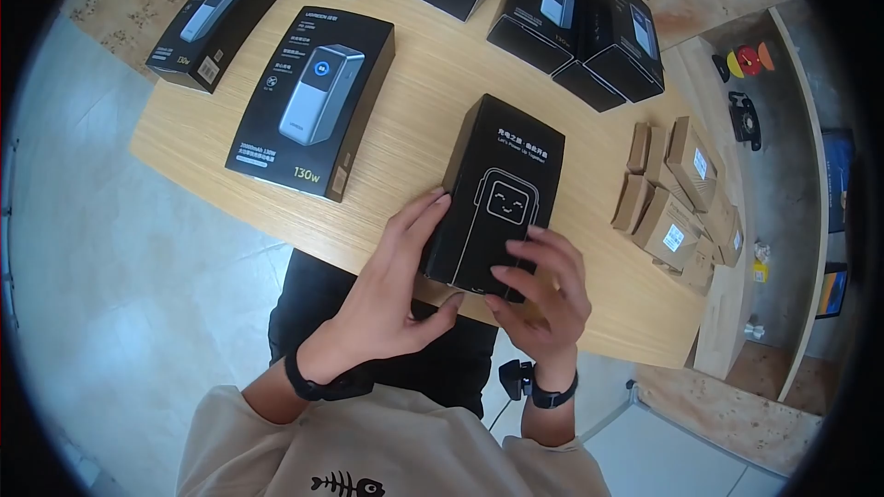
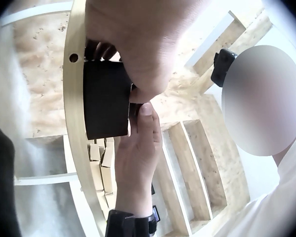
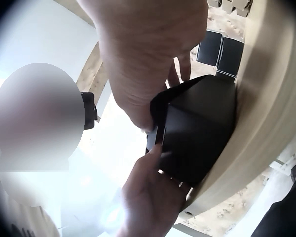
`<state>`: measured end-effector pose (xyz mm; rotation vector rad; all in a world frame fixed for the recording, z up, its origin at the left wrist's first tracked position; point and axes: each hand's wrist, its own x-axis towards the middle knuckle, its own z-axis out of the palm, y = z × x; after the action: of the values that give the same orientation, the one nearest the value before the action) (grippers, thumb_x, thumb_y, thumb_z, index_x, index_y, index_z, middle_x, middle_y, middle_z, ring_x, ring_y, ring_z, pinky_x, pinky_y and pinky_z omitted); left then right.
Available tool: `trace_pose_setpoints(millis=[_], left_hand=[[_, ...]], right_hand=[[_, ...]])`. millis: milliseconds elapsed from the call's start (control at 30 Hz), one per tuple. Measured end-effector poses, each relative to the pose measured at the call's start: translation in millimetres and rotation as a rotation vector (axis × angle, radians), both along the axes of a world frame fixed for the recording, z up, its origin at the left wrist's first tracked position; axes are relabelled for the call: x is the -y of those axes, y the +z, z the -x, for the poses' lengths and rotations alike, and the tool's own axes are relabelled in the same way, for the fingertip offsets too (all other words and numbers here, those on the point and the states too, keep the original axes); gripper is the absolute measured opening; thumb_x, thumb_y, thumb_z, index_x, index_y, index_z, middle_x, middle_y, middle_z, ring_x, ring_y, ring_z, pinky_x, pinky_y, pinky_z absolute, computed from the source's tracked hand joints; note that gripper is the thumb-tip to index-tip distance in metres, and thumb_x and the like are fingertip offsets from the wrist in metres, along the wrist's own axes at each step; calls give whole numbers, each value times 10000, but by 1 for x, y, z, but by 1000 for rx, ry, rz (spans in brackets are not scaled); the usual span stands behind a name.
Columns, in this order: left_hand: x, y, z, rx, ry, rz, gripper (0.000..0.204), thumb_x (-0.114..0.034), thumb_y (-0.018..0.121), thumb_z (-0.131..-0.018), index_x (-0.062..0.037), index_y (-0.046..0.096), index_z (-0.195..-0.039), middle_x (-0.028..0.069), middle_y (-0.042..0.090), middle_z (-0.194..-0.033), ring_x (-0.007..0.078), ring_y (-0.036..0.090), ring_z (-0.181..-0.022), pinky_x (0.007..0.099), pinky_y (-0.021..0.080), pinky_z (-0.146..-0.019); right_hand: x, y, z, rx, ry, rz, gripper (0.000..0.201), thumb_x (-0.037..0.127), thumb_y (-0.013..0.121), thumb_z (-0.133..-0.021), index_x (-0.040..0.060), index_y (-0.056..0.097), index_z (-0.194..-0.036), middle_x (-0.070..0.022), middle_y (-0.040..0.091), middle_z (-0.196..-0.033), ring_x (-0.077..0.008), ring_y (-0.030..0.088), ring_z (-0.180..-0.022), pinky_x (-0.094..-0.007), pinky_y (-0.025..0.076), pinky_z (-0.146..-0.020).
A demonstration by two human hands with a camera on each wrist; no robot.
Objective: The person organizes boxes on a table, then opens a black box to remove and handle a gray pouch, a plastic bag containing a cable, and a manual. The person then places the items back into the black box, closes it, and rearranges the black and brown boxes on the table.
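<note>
Left hand (image 1: 382,285) is wrapped round the left side of a black box (image 1: 497,189) near the table's front edge; at its near end is the right hand (image 1: 550,299), fingers bent, though whether it pinches cannot be told. Only the head view shows the box's smiling drawing and white lettering; the left wrist view adds a round hole (image 2: 74,58) in the table's edge. Brown cartons (image 1: 677,212) lie on the pale wooden table (image 1: 424,156), near shelves (image 1: 750,373) and a black telephone (image 1: 744,120).
</note>
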<state>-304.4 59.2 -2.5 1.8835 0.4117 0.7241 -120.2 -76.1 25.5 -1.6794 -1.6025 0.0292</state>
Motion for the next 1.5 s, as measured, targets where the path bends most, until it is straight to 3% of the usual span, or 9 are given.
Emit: trace_pose_setpoints(millis=[333, 533, 733, 867, 1033, 1067, 1133, 1267, 1500], left_hand=[[4, -2, 1, 44, 28, -40, 749, -31, 765, -788, -64, 562, -1508, 256, 351, -1580, 449, 484, -1422, 470, 456, -1150], [10, -7, 5, -56, 120, -466, 595, -150, 754, -757, -54, 710, -1343, 226, 506, -1512, 434, 485, -1419, 507, 451, -1142], [48, -15, -1, -14, 194, -545, 589, -182, 744, -787, -22, 682, -1350, 182, 602, -1424, 411, 569, -1299, 512, 518, -1062], [59, -39, 21, 201, -46, -308, 442, -166, 721, -829, -10, 705, -1242, 162, 635, -1308, 325, 678, -1106, 440, 584, -906], [-10, -3, 61, 172, 311, -737, 203, -96, 745, -792, -74, 745, -994, 35, 687, -855, 227, 662, -676, 340, 482, -559], [-24, -4, 67, 200, 548, -703, 84, -104, 709, -853, -84, 709, -935, 42, 683, -827, 222, 642, -650, 353, 480, -604], [-72, 22, 81, 128, 742, -690, 224, -93, 624, -942, -17, 646, -1152, 138, 692, -1131, 231, 635, -1050, 354, 467, -922], [-142, 34, 64, -63, 579, -250, 482, -258, 533, -1084, 27, 529, -1473, 182, 584, -1417, 300, 576, -1261, 399, 468, -1046], [-70, 7, 39, -115, 634, -20, 644, -345, 437, -1130, 42, 303, -1626, 269, 380, -1590, 396, 415, -1457, 435, 317, -1229]], right_hand=[[9, -17, 34, 83, -158, -6, 322, 106, 804, -799, 153, 796, -1118, -58, 709, -1299, -366, 632, -1233, -508, 483, -1050], [10, -4, 41, 184, -220, 65, 280, 106, 731, -826, 142, 783, -1098, -73, 722, -1257, -332, 652, -1216, -544, 447, -1084], [-15, 35, 42, -221, -195, 144, 199, 84, 684, -897, 19, 726, -1081, -124, 722, -1208, -388, 667, -1149, -512, 488, -1053], [-43, 23, 24, -11, -107, 33, 432, 155, 685, -916, 7, 655, -1320, -229, 604, -1387, -454, 584, -1238, -537, 447, -1081], [-50, 15, 23, 128, -179, 206, 573, 240, 708, -904, 53, 594, -1434, -247, 501, -1492, -468, 487, -1356, -570, 387, -1127], [-51, 17, 25, 168, -197, 227, 603, 246, 717, -898, 73, 581, -1459, -251, 473, -1520, -475, 471, -1369, -578, 385, -1127], [-51, 22, 27, 204, -198, 256, 630, 251, 723, -892, 96, 569, -1482, -254, 453, -1537, -481, 457, -1380, -585, 379, -1131], [-53, 22, 27, 234, -199, 301, 672, 256, 736, -879, 143, 557, -1517, -260, 427, -1564, -492, 430, -1406, -601, 361, -1145], [-52, 22, 26, 195, -205, 273, 661, 249, 738, -871, 134, 576, -1501, -249, 430, -1574, -482, 434, -1411, -596, 356, -1158]])
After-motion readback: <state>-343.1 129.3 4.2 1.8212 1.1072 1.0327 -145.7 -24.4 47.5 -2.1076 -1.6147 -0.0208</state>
